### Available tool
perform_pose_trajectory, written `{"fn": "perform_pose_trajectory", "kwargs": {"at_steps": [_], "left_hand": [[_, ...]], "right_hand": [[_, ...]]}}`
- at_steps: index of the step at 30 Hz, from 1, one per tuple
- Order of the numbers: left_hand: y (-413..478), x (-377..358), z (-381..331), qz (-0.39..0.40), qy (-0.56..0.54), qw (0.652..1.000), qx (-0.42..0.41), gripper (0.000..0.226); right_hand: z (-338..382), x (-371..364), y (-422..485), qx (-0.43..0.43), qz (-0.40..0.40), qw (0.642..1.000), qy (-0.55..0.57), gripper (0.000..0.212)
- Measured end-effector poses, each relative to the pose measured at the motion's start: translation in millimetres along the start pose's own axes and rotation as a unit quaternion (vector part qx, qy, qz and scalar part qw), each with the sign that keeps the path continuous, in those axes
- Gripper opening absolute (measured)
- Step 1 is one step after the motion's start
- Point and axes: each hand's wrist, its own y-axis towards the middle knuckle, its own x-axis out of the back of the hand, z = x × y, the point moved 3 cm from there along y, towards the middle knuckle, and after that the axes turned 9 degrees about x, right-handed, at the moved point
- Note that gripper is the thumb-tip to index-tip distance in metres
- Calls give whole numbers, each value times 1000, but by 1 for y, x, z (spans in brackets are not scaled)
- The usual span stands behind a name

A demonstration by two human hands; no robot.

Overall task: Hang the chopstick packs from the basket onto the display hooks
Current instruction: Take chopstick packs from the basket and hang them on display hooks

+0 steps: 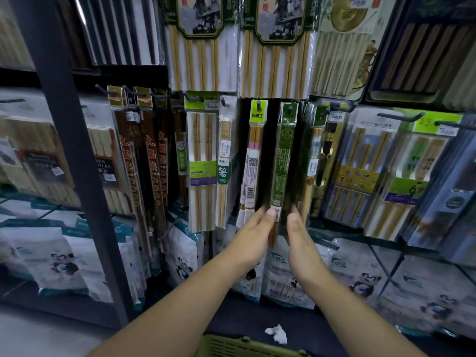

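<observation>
Nearest, at the bottom edge: the rim of an olive-green plastic basket (239,347), contents out of view. Just beyond it, on dark ground, a crumpled scrap of white paper (277,333). Above that, two bare forearms reaching up and forward to the display. Pinched in the left hand (253,235): the lower end of a dark green chopstick pack (282,161), thumb flat on the front beside the barcode label, fingers tucked behind. Laid against the pack's right edge, the right hand (300,237), fingers nearly straight and close together, gripping nothing that shows. Hangs upright, this pack, its header on a dark display hook (289,109) in the middle row, its lower end between the two hands. Just left of it, on a separate hook, a pale bamboo pack (253,161) with a lime header and a white barcode sleeve; just right, more dark packs bunched edge-on. Further left, brown packs with red characters (152,161). In the row above, wide bamboo chopstick packs (203,47) with green picture cards. Below the hands, on a lower shelf, white panda-printed bags (280,274). At left, a dark upright post (74,155) crossing the view.
</observation>
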Motion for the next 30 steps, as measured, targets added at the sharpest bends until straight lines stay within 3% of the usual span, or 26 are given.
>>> {"fn": "perform_pose_trajectory", "kwargs": {"at_steps": [2, 5, 9, 13, 15, 18, 22, 30], "left_hand": [[-6, 10, 6, 2, 20, 1000, -1, 39], [-20, 28, 9, -13, 108, 994, -14, 15], [-34, 55, -6, -85, 193, 975, -70, 23], [-37, 73, -41, -210, 173, 953, -137, 13], [-32, 75, -58, -229, 136, 951, -160, 12], [-16, 69, -74, -186, 91, 966, -154, 37], [5, 59, -78, -98, 11, 989, -107, 54], [32, 51, -61, -26, -131, 990, -49, 56]], "right_hand": [[-1, 9, -10, -4, -15, 1000, -27, 77], [8, 20, -21, 36, -40, 996, -74, 42], [36, 23, -26, 100, -85, 986, -108, 23], [71, 2, -21, 185, -46, 977, -96, 34], [83, -14, -14, 205, -1, 975, -90, 49], [91, -35, 2, 169, 46, 983, -56, 64], [91, -52, 26, 113, 26, 993, -30, 72], [76, -67, 51, 60, -18, 996, 64, 86]]}}
